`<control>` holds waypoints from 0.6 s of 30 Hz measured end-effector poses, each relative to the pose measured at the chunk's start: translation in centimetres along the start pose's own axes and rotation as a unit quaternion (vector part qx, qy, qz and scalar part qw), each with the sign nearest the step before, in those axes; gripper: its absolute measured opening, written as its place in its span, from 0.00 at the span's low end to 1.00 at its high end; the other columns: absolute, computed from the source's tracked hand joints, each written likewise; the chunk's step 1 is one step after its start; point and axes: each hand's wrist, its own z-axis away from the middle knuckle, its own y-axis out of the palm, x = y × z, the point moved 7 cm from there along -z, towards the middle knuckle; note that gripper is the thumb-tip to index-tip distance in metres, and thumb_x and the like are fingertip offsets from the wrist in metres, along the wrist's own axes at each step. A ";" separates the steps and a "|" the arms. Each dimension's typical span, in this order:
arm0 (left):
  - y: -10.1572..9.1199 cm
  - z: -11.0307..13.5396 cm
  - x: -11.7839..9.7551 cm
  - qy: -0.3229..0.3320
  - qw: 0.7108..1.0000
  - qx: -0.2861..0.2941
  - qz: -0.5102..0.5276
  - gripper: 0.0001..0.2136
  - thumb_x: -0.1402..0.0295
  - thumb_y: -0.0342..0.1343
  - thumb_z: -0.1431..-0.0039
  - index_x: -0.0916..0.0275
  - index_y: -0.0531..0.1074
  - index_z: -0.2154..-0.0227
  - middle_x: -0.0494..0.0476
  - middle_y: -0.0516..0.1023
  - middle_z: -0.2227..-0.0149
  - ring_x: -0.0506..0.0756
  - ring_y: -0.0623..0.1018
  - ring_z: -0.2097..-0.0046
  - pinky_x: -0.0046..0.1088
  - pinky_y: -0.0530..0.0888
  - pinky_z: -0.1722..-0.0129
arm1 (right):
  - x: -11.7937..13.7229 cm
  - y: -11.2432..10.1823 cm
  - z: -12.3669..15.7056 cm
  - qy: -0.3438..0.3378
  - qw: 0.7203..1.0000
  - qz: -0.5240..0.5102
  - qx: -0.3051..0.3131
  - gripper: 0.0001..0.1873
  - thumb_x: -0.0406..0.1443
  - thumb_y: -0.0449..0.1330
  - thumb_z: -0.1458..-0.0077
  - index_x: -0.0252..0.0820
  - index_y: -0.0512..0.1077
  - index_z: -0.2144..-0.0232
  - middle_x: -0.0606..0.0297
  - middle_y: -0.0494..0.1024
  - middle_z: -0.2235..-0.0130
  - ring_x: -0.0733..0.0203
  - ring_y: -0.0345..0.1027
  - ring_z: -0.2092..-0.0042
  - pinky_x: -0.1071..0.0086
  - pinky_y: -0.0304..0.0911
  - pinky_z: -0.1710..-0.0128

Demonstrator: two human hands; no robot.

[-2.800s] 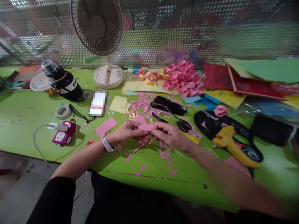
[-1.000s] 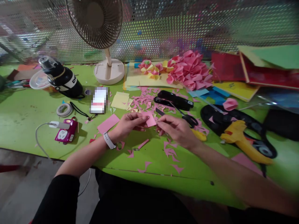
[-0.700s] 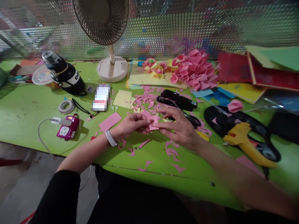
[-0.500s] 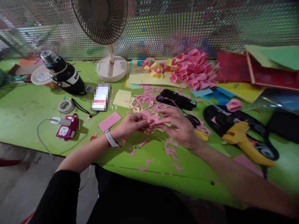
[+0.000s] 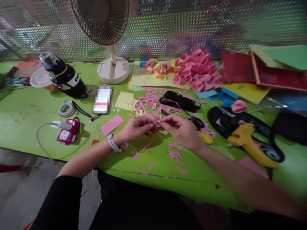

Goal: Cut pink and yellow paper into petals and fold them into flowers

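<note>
Between my two hands is a small piece of pink paper, mostly covered by my fingers. My left hand pinches its left side, and my right hand pinches its right side with thumb and forefinger. Pink paper scraps are heaped just beyond my hands, and more cut-offs lie nearer to me. A black stapler rests past my right hand, with black-handled scissors close by. To the left of my left hand lies a flat pink paper rectangle.
A pile of folded pink paper petals is at the back, beside a fan. On the left are a dark bottle, a tape roll, a phone and a purple power adapter. A yellow glue gun lies right.
My right hand's fingers have closed in and curled over the pink paper, which now shows less and looks bent. My left hand stays nearly in place. The view has shifted slightly.
</note>
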 end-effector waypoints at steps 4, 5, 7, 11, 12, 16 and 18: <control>0.2 0.0 0.2 -0.009 1.000 0.016 0.006 0.13 0.64 0.62 0.39 0.70 0.76 0.59 0.62 0.83 0.62 0.52 0.83 0.61 0.28 0.82 0.62 | -0.1 0.0 -0.1 0.002 1.000 0.019 -0.004 0.16 0.48 0.66 0.44 0.42 0.78 0.67 0.60 0.83 0.67 0.58 0.77 0.67 0.64 0.74 0.66; 0.2 0.0 0.2 -0.009 1.000 0.017 0.006 0.12 0.64 0.62 0.39 0.70 0.76 0.60 0.62 0.83 0.62 0.52 0.83 0.61 0.28 0.82 0.62 | -0.2 0.0 -0.1 0.003 1.000 0.022 -0.005 0.16 0.49 0.66 0.44 0.42 0.78 0.67 0.61 0.82 0.67 0.58 0.77 0.67 0.64 0.74 0.66; 0.3 0.0 0.2 -0.007 1.000 0.018 0.004 0.11 0.64 0.61 0.38 0.70 0.76 0.61 0.62 0.83 0.62 0.52 0.83 0.61 0.27 0.82 0.61 | -0.2 0.0 -0.1 0.003 1.000 0.024 -0.003 0.16 0.48 0.65 0.43 0.41 0.77 0.67 0.61 0.82 0.67 0.58 0.76 0.67 0.65 0.74 0.66; 0.4 0.0 0.2 -0.004 1.000 0.025 -0.002 0.11 0.65 0.62 0.39 0.70 0.76 0.61 0.63 0.83 0.61 0.52 0.83 0.60 0.27 0.82 0.60 | 0.1 0.1 0.0 -0.004 0.999 0.033 0.001 0.15 0.47 0.63 0.41 0.41 0.76 0.67 0.61 0.81 0.68 0.60 0.75 0.69 0.66 0.72 0.69; 0.4 0.0 0.2 -0.003 1.000 0.027 -0.004 0.11 0.65 0.61 0.38 0.70 0.76 0.61 0.64 0.83 0.61 0.52 0.83 0.60 0.27 0.82 0.60 | 0.3 0.1 0.0 -0.005 0.999 0.038 0.000 0.15 0.47 0.63 0.41 0.41 0.76 0.68 0.62 0.81 0.69 0.61 0.74 0.69 0.67 0.71 0.70; 0.4 0.2 0.1 -0.005 1.000 0.028 -0.009 0.11 0.65 0.61 0.38 0.70 0.76 0.61 0.64 0.83 0.61 0.53 0.83 0.59 0.29 0.82 0.59 | 0.7 0.2 0.0 -0.012 0.999 0.046 0.004 0.15 0.47 0.63 0.41 0.41 0.74 0.69 0.63 0.79 0.71 0.62 0.71 0.72 0.68 0.68 0.74; 0.5 0.3 0.0 -0.005 1.000 0.029 -0.009 0.11 0.65 0.61 0.38 0.70 0.76 0.60 0.65 0.83 0.61 0.54 0.83 0.58 0.30 0.82 0.58 | 0.8 0.2 0.0 -0.015 0.999 0.047 0.008 0.15 0.46 0.62 0.40 0.41 0.74 0.69 0.63 0.78 0.72 0.63 0.70 0.72 0.69 0.67 0.75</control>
